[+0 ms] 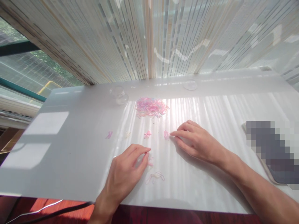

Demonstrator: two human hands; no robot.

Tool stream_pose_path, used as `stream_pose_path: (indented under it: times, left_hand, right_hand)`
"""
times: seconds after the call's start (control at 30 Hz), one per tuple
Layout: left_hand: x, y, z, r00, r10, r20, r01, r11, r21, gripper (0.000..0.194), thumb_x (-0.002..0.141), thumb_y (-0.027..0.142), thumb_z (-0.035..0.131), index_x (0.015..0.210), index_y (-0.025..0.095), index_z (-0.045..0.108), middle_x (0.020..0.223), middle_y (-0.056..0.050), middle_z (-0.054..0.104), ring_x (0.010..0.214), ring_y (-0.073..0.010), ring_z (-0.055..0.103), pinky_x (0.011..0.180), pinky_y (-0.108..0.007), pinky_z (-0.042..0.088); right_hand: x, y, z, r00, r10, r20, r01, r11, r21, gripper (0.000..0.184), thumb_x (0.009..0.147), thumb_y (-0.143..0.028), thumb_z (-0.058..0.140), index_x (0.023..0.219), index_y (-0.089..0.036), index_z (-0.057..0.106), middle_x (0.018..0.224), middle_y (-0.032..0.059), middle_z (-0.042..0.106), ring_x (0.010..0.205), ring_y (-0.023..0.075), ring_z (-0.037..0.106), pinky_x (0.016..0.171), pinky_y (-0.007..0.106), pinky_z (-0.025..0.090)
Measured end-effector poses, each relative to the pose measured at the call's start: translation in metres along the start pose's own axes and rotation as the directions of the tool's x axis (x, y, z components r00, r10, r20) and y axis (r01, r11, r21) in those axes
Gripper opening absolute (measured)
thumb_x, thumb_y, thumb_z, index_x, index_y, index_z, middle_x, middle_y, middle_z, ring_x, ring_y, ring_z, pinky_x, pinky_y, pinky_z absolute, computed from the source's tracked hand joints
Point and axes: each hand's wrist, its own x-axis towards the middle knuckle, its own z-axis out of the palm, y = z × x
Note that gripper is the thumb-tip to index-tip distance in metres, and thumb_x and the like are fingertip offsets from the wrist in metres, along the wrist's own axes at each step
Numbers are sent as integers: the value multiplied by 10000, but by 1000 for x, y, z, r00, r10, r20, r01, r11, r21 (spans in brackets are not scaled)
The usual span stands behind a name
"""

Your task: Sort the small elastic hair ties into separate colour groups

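"What do I have in the head view?"

"I see a big pink pile of strands [151, 107]. Four little bunches [147, 134] sit in a row on my side of it. My right hand [201, 140] has its fingers spread, with the pointer tip at the end pink bunch [166, 134], just below the pile's right end."

"And my left hand [126, 168]?"

"It's below the pile too, but closer to me. Thumb and pointer are nearly together, right beside a pale pink bit [150, 161]. From way over here, I can't tell if they pinch it."

"How do I do this nicely?"

"I'd nudge softly with one fingertip, so the bunch doesn't spread. I'd keep my wrists off the loose loops [161, 175], nearest me below the pile."
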Motion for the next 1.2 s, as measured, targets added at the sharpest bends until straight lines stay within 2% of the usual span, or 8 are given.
stream_pose_path:
  times: [0.13, 0.27, 0.33, 0.47, 0.73, 1.0, 1.1, 1.2]
  left_hand:
    - [-20, -12, -16, 976, 110, 186, -101, 993, -55, 175, 1001, 168, 609, 1051, 268, 744, 921, 9, 771, 723, -113, 731, 601, -180, 551]
    - [-38, -16, -15, 964, 130, 234, -109, 989, -101, 113, 986, 198, 660, 1066, 255, 716, 911, 7, 755, 739, -123, 742, 649, -190, 579]
    - [-43, -17, -10, 964, 123, 237, -104, 990, -92, 142, 988, 232, 674, 1124, 258, 711, 941, 2, 755, 758, -132, 750, 677, -203, 594]
    - [-44, -17, -3, 965, 140, 223, -130, 990, -58, 218, 1018, 238, 638, 1219, 274, 714, 958, -2, 744, 752, -135, 749, 683, -218, 597]
    - [-40, -22, 1, 952, 174, 252, -158, 984, -84, 190, 1055, 217, 577, 1050, 263, 762, 915, 7, 715, 690, -109, 704, 626, -211, 529]
    - [-39, -22, -5, 954, 134, 267, -82, 977, -198, 159, 1028, 179, 619, 1038, 258, 756, 898, 15, 700, 705, -92, 686, 660, -186, 529]
    - [-37, -21, -7, 969, 117, 218, -61, 967, -246, 154, 1015, 156, 631, 1021, 246, 755, 888, 8, 704, 735, -99, 694, 670, -178, 534]
    - [-34, -20, -6, 986, 110, 126, -70, 956, -284, 139, 1003, 155, 652, 1019, 243, 759, 876, 6, 698, 645, -83, 637, 563, -167, 488]
  right_hand:
    - [1, -14, 2, 996, -90, 4, 90, 993, 74, 202, 1003, -145, 552, 1091, -170, 732, 871, 76, 674, 793, 210, 566, 696, 354, 522]
    - [-1, -38, 14, 976, -193, 105, 174, 970, 169, 170, 1007, -174, 563, 996, -152, 731, 852, 76, 660, 764, 197, 550, 686, 334, 498]
    - [-3, -47, 21, 959, -222, 174, 186, 962, 202, 169, 1007, -201, 574, 959, -163, 732, 837, 69, 644, 763, 197, 545, 697, 328, 493]
    - [-7, -53, 32, 943, -247, 224, 201, 956, 212, 134, 969, -280, 675, 915, -166, 722, 833, 62, 628, 769, 201, 532, 687, 318, 476]
    - [-5, -53, 34, 932, -249, 263, 203, 960, 190, 140, 977, -261, 667, 884, -162, 702, 827, 51, 625, 768, 190, 525, 707, 312, 452]
    - [-7, -51, 36, 936, -257, 240, 207, 955, 214, 201, 1005, -256, 606, 851, -161, 694, 789, 46, 619, 750, 192, 517, 705, 324, 449]
    - [-7, -51, 36, 951, -242, 191, 184, 943, 277, 195, 1004, -309, 629, 927, -151, 712, 834, 61, 643, 774, 195, 543, 707, 320, 469]
    - [-6, -52, 34, 964, -223, 145, 165, 929, 332, 219, 1010, -353, 650, 1019, -146, 722, 870, 70, 663, 790, 192, 568, 702, 308, 490]
